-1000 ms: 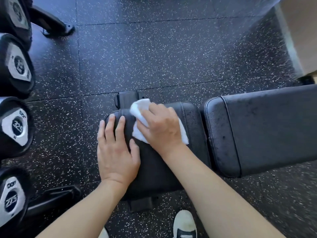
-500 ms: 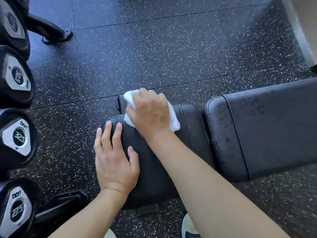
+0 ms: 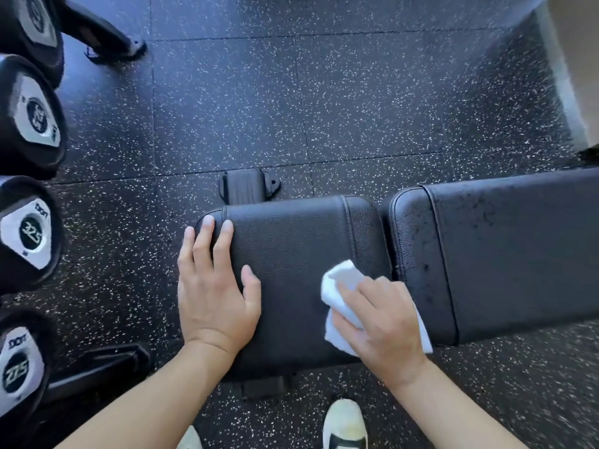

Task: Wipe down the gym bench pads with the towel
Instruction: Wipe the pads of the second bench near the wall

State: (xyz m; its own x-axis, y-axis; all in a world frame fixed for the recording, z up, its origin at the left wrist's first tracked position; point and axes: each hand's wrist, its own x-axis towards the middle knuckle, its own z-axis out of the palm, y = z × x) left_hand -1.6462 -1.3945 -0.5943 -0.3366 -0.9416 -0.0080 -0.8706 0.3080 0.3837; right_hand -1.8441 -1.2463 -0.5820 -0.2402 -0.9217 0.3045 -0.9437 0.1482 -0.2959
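Note:
A black gym bench lies across the view, its short seat pad [image 3: 291, 247] in the middle and its long back pad [image 3: 505, 251] to the right, with a narrow gap between them. My left hand [image 3: 215, 293] rests flat on the seat pad's left end, fingers straight. My right hand [image 3: 382, 322] presses a small folded white towel [image 3: 342, 283] onto the seat pad's near right corner, fingers curled over the cloth. Most of the towel is hidden under that hand.
Several black dumbbells [image 3: 30, 234] line a rack along the left edge. The bench's black foot bracket [image 3: 246, 186] sticks out beyond the seat pad. My white shoe [image 3: 345, 422] stands on the speckled rubber floor [image 3: 324, 102] below the bench. A pale wall base [image 3: 570, 76] runs at top right.
My right hand has slid the towel from the seat pad's far left corner to its near right corner. My left hand has stayed flat on the pad's left end.

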